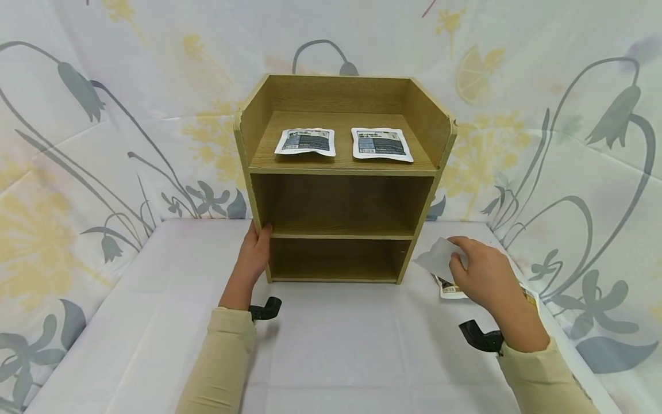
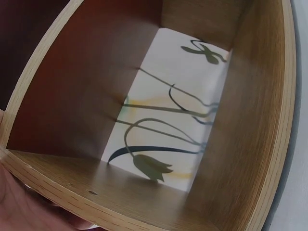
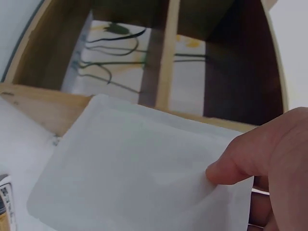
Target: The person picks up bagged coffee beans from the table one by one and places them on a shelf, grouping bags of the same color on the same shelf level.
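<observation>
A wooden shelf unit [image 1: 341, 237] stands upright with three levels. My left hand [image 1: 253, 253] grips its left side panel near the middle shelf; the left wrist view shows that hand [image 2: 21, 204] at the panel's edge. In my right hand [image 1: 483, 276] is a flat white packet [image 1: 439, 259], pinched at one edge to the right of the unit. Its plain side fills much of the right wrist view, with the thumb [image 3: 231, 166] pressed on it. Two printed packets lie side by side on the top level, the left packet [image 1: 308, 141] and the right packet [image 1: 381, 144].
Beneath my right hand, a packet with yellow and dark print [image 1: 451, 289] lies on the white-covered table [image 1: 331, 345], partly hidden. Another packet edge [image 1: 530, 296] shows behind the wrist. A flower-patterned cloth [image 1: 155, 115] hangs behind and at both sides.
</observation>
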### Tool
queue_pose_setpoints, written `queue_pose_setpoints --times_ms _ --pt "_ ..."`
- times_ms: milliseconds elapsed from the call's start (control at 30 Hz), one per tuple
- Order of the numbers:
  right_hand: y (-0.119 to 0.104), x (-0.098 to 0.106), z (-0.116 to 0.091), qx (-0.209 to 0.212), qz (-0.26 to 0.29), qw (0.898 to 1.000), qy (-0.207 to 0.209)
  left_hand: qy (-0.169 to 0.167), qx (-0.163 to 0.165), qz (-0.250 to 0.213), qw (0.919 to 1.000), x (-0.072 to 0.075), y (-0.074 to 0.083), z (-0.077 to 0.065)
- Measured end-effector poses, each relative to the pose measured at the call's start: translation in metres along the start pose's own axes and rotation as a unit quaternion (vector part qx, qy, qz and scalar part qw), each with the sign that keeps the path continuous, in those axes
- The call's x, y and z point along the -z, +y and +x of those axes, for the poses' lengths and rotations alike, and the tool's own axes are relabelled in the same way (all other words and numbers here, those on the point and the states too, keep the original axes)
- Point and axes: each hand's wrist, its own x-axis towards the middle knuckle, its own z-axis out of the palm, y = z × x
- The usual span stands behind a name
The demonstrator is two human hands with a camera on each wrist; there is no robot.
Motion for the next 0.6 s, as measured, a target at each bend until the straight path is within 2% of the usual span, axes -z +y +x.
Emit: queue_pose_setpoints --times_ms 233,600 --pt "-0.018 0.009 0.003 0.025 0.013 0.999 0.016 -0.001 -0.004 -0.001 1.0 0.0 0.0 -0.001" --pt "-0.042 0.011 0.01 0.059 0.024 0.998 0.029 0.0 -0.011 -0.005 0.9999 0.001 0.0 -0.001"
